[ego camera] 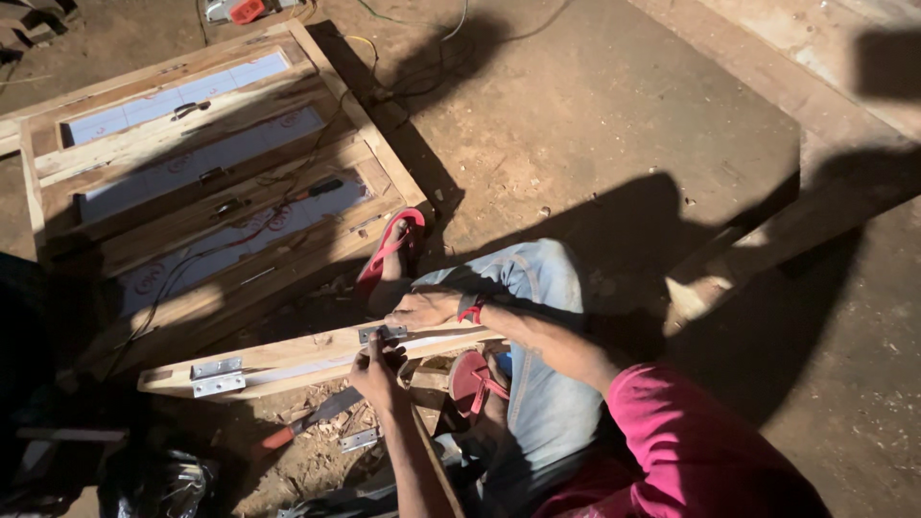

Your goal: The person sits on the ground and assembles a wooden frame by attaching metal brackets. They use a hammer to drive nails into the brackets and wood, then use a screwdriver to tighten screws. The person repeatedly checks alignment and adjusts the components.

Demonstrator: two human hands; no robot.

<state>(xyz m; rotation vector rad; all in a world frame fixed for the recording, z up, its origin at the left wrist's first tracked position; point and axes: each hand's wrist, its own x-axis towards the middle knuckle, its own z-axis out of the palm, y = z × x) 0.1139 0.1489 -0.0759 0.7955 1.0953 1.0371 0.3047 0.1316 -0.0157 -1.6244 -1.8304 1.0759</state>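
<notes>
A long wooden frame piece (288, 357) lies across my lap, over my jeans and red flip-flops. A metal hinge (382, 333) sits on its upper edge. My left hand (376, 372) reaches up to this hinge with fingers pinched together; what it pinches is too small to see. My right hand (422, 309), with a red wristband, rests curled over the wood just behind the hinge. A second hinge (217, 376) is fixed near the left end of the piece.
A loose hinge (358, 439) and a red-handled tool (293, 429) lie among wood chips below the piece. A large wooden frame with white panels (192, 163) and wires lies at upper left. A plank (767, 240) lies to the right on the dirt floor.
</notes>
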